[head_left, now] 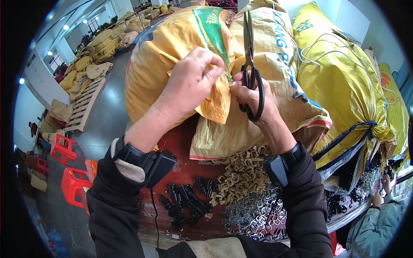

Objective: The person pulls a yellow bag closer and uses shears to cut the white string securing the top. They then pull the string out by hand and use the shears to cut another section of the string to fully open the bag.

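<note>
Red table (pixel 180 144) w/ sacks: left hand (pixel 191 79) pinches yellow sack (pixel 172 47), right hand (pixel 251 96) closed on black scissors (pixel 250 64).

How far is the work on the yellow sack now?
Done: small beige clips, black parts and metal pieces already lie in heaps on the red table. In hand: left hand pinches the orange-yellow woven sack; right hand holds black scissors, blades up. Left: the sack looks uncut.

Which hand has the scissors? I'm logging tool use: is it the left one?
No: the black scissors hang by their handle loops from the right hand, blades up, while the left hand pinches the yellow woven sack.
</note>
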Action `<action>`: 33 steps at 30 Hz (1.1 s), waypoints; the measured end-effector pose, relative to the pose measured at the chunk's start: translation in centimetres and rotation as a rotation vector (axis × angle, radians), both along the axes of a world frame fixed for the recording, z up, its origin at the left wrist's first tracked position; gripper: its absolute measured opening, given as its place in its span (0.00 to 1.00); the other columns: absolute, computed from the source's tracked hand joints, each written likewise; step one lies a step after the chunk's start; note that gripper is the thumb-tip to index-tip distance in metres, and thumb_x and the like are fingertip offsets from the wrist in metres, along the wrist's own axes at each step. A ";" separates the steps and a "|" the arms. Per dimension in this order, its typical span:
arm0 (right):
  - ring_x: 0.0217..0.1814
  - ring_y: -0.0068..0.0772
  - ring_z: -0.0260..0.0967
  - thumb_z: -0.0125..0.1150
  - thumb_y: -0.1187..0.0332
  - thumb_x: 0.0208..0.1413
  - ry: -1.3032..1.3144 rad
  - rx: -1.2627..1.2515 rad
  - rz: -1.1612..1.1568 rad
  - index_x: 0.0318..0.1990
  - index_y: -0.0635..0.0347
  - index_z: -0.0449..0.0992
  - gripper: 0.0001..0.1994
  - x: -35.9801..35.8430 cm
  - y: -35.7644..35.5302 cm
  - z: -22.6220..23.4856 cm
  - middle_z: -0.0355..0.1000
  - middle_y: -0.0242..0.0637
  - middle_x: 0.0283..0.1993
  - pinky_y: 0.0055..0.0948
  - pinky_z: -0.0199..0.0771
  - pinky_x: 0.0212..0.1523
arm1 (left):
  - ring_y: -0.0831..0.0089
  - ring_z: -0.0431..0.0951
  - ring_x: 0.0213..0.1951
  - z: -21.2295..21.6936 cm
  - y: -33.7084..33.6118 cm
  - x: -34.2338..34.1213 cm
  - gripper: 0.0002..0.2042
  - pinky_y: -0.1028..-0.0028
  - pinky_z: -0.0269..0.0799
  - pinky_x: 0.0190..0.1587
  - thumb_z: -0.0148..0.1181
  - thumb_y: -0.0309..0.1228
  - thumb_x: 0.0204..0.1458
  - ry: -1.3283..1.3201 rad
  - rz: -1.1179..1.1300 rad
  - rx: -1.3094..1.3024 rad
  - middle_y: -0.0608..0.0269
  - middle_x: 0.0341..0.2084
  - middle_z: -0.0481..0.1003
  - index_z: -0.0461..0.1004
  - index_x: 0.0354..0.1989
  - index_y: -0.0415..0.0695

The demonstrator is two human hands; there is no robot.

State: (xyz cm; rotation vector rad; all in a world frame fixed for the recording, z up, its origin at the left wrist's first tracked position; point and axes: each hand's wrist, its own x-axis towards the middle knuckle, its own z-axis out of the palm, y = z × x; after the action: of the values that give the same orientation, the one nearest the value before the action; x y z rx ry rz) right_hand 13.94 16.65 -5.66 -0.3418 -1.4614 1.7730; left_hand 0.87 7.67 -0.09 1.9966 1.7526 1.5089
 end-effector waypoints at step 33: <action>0.18 0.12 0.55 0.58 0.73 0.40 -0.053 -0.030 -0.039 0.33 0.62 0.67 0.10 0.4 1.3 -1.0 0.61 0.24 0.21 0.14 0.53 0.17 | 0.85 0.61 0.20 -1.3 0.0 -3.2 0.04 0.80 0.60 0.23 0.54 0.26 0.41 -0.143 -0.166 -0.182 0.69 0.19 0.64 0.66 0.22 0.39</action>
State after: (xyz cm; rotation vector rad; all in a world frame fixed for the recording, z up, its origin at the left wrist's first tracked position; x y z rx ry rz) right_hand 14.36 17.98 -6.70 -0.4332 -1.4568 1.7679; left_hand -2.33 7.71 -1.37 1.8466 1.5651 1.3513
